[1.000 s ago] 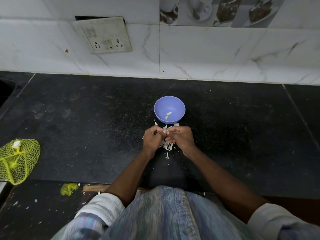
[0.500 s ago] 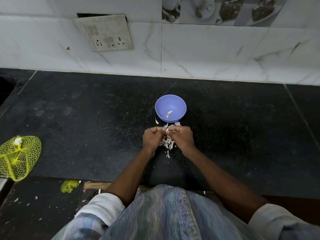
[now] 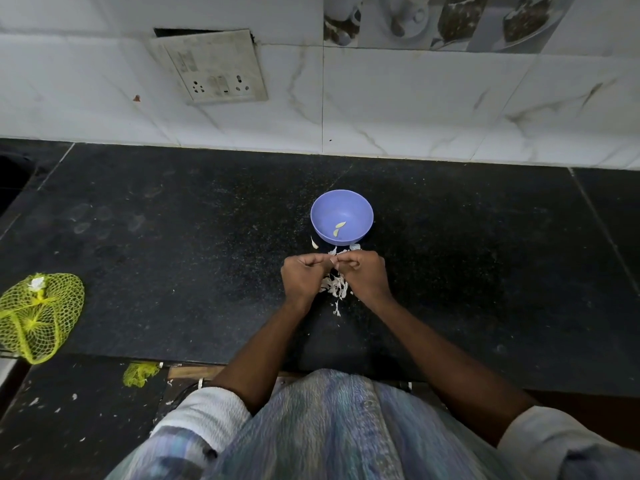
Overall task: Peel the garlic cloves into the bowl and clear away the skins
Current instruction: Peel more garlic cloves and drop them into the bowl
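A: So, sweeping from the left, what do you see?

B: Out at nine o'clock a yellow net bag [image 3: 36, 317] lies at the counter's edge, with a scrap of the same netting [image 3: 140, 374] lower down, around seven. A socket plate [image 3: 211, 65] is on the tiled wall at eleven.

A: And the hands?

B: Both are near the middle of the black counter [image 3: 173, 237]. The left hand [image 3: 302, 277] is curled, fingertips meeting the right's. The right hand [image 3: 365, 275] is curled too. They seem to pinch a garlic clove between them, though the clove itself is hidden by the fingers.

A: Where do the skins go?

B: A heap of white skins [image 3: 334, 285] lies on the counter right under and between the hands. A few more flakes sit at twelve o'clock from the hands, touching the foot of the bowl.

A: The bowl?

B: A blue bowl [image 3: 360, 206] stands just beyond the hands at twelve, with two small peeled pieces [image 3: 338, 228] in its bottom.

A: Any advice for peeling?

B: I'd hold the clove steady with one hand, pick at the skin with the other thumbnail, and keep working over the heap so flakes stay together and out of the bowl.
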